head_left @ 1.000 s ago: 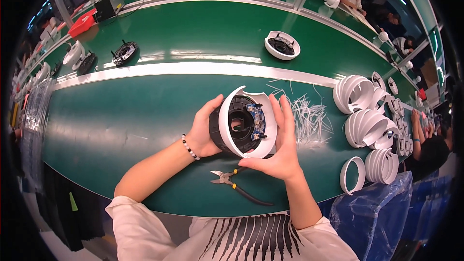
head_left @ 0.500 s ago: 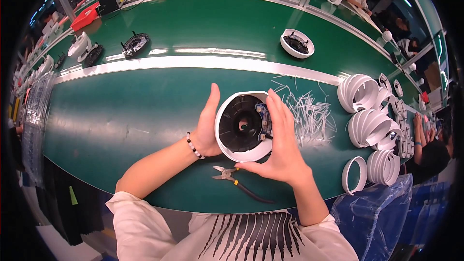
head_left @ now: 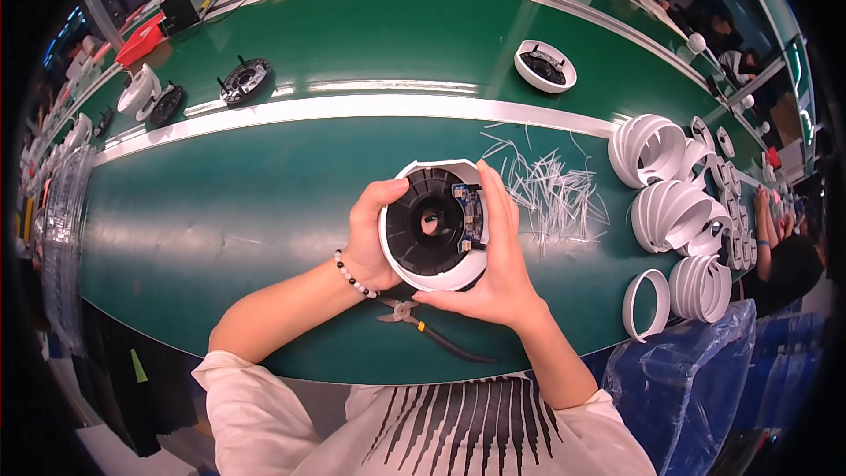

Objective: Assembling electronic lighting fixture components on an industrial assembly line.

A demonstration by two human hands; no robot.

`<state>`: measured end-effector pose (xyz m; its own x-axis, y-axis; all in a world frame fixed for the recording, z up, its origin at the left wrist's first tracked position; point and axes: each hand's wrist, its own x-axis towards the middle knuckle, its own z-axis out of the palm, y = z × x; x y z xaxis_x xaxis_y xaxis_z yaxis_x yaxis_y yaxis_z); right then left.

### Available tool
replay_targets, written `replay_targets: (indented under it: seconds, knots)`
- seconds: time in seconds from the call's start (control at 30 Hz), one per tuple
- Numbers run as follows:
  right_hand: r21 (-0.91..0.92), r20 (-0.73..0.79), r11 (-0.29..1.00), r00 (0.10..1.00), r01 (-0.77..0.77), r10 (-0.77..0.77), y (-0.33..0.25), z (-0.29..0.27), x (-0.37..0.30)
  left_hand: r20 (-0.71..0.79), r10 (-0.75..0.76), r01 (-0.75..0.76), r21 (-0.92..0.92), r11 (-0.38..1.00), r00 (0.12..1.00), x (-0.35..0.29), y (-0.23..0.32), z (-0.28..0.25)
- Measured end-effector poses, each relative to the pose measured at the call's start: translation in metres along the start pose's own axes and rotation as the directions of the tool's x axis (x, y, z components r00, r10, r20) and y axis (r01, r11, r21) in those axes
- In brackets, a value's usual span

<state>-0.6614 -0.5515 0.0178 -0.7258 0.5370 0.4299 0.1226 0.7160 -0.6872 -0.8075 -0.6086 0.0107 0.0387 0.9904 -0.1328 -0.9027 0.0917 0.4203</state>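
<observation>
Between my two hands is a round white housing (head_left: 445, 280) with a black plastic disc (head_left: 407, 229) inside it. A small blue circuit board (head_left: 471, 214) sits at the right of the disc, and there is a hole in the disc's middle. My left hand (head_left: 370, 234) grips the left side, its thumb over the rim. My right hand (head_left: 502, 264) wraps the right side, fingers along the far edge and thumb under the near edge. Below the housing, cutting pliers (head_left: 401, 310) with dark handles and yellow bands lie on the green table, jaws open.
A heap of thin white plastic strips (head_left: 560, 198) lies right of my hands. Stacked white rings (head_left: 670, 216) stand at the right edge, above a blue plastic-covered bin (head_left: 687, 388). Beyond the metal rail, a white housing (head_left: 545, 68) and black round parts (head_left: 245, 81) rest on a green surface.
My hands and the housing have shifted slightly left. The left thumb, raised beside the housing before, now presses over its rim.
</observation>
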Motion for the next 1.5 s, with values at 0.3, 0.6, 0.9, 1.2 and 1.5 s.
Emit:
replay_targets:
  seconds: [0.3,0.6,0.9,1.2,1.5]
  knots:
    - [-0.013,-0.133,0.977,0.968,0.215,-0.214,0.008,-0.008,0.011,-0.236,-0.037,0.034,-0.015,0.999,0.971,0.013,0.013,0.016]
    - [-0.053,-0.183,0.945,0.928,0.321,-0.326,0.004,-0.035,0.013,-0.190,-0.319,0.332,0.040,0.942,0.928,0.013,0.008,-0.007]
    - [0.143,-0.176,0.989,0.984,0.040,-0.015,0.002,-0.049,0.003,-0.059,-0.358,0.356,-0.055,0.933,0.932,0.014,-0.017,-0.010]
    - [0.309,-0.187,0.946,0.982,0.095,-0.037,0.029,-0.073,-0.014,0.105,-0.423,0.435,-0.161,0.886,0.900,0.014,-0.012,-0.002]
    - [0.040,-0.263,0.983,0.951,0.180,-0.163,0.009,-0.074,-0.013,0.203,-0.447,0.488,-0.261,0.833,0.871,0.025,-0.028,-0.012]
